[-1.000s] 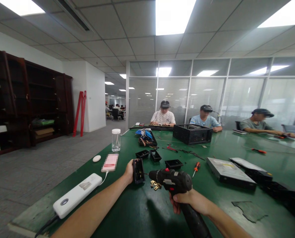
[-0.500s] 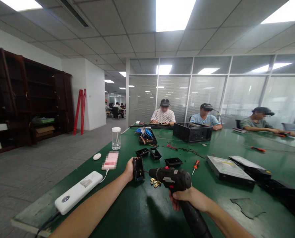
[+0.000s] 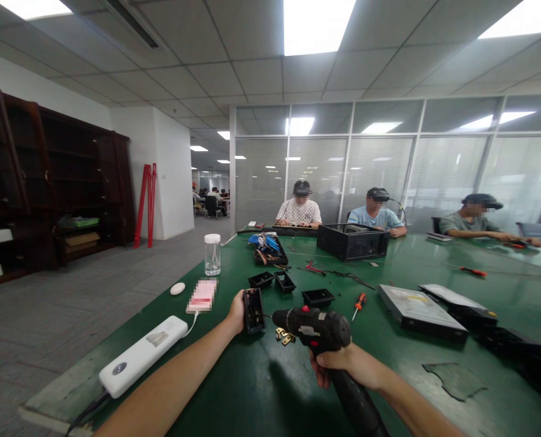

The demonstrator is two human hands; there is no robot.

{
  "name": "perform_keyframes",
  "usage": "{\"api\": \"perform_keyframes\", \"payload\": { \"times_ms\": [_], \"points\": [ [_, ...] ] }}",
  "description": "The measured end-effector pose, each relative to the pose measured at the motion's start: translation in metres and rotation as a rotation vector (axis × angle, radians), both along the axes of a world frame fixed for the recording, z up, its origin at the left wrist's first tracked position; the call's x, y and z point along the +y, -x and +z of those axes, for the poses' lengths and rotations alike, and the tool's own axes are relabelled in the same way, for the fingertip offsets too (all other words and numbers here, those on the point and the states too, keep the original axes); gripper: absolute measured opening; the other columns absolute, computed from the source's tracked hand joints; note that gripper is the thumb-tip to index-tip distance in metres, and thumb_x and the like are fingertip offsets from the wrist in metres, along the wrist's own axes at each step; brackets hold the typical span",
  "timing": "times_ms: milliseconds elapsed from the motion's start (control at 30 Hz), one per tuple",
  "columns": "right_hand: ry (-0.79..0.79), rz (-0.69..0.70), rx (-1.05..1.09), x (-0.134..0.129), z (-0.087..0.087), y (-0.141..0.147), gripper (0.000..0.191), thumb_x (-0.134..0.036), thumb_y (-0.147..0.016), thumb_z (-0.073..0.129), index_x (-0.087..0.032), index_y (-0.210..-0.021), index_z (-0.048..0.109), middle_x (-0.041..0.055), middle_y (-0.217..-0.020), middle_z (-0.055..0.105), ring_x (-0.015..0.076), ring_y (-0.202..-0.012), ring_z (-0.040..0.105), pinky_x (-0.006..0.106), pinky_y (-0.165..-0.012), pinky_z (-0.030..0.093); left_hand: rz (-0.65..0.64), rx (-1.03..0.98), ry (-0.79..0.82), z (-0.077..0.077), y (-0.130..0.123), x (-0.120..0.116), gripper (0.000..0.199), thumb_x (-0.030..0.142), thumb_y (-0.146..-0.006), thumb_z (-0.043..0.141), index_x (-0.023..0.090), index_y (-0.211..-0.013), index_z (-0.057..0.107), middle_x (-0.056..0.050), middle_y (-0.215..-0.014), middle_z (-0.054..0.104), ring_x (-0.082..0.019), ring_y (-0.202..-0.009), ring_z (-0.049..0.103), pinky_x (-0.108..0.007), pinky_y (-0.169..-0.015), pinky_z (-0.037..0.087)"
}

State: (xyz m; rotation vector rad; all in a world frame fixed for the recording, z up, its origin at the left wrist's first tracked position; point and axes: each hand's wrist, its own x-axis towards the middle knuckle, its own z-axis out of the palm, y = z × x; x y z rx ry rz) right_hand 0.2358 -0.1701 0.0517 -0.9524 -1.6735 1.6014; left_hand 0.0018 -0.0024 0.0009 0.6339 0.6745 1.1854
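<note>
My left hand point(image 3: 237, 313) holds a small black plastic box point(image 3: 254, 311) on edge, its open side turned to the right. My right hand point(image 3: 336, 364) is wrapped round the grip of a black power drill point(image 3: 316, 326). The drill's bit points left at the box's opening; whether its tip touches anything inside is too small to tell. Several brass-coloured metal pieces point(image 3: 285, 336) lie on the green table point(image 3: 234, 388) below the drill's nose. Three similar black boxes lie beyond, one of them point(image 3: 318, 297) right behind the drill.
An orange screwdriver point(image 3: 360, 301) and a silver disc drive point(image 3: 420, 312) lie to the right. On the left are a white power strip point(image 3: 145, 355), a phone point(image 3: 203, 295) and a clear jar point(image 3: 212, 255). A black case point(image 3: 352, 241) stands farther back, with three people seated beyond.
</note>
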Motion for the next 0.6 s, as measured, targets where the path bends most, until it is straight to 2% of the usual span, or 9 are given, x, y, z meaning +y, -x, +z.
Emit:
{"api": "perform_keyframes", "payload": {
  "times_ms": [333, 600],
  "points": [
    [-0.015, 0.017, -0.001, 0.0023, -0.0044, -0.0025, 0.023, -0.031, -0.067, 0.057, -0.010, -0.075, 0.056, 0.0034, -0.060, 0.059, 0.0134, -0.055, 0.056, 0.028, -0.057, 0.043, -0.002, 0.011, -0.023, -0.0010, -0.0005, 0.0005, 0.030, 0.038, -0.073, 0.038, 0.015, -0.072, 0.057, -0.002, -0.051, 0.054, -0.016, -0.045, 0.051, -0.027, -0.048, 0.039],
    [0.009, -0.006, -0.003, -0.0001, -0.0011, -0.0005, 0.020, -0.029, -0.067, 0.056, -0.009, -0.074, 0.056, 0.0037, -0.058, 0.060, 0.0137, -0.054, 0.056, 0.028, -0.056, 0.043, 0.007, 0.018, -0.016, -0.0003, -0.0012, 0.0003, 0.030, 0.038, -0.073, 0.039, 0.015, -0.070, 0.058, -0.002, -0.053, 0.056, -0.016, -0.046, 0.052, -0.028, -0.050, 0.039]
  ]
}}
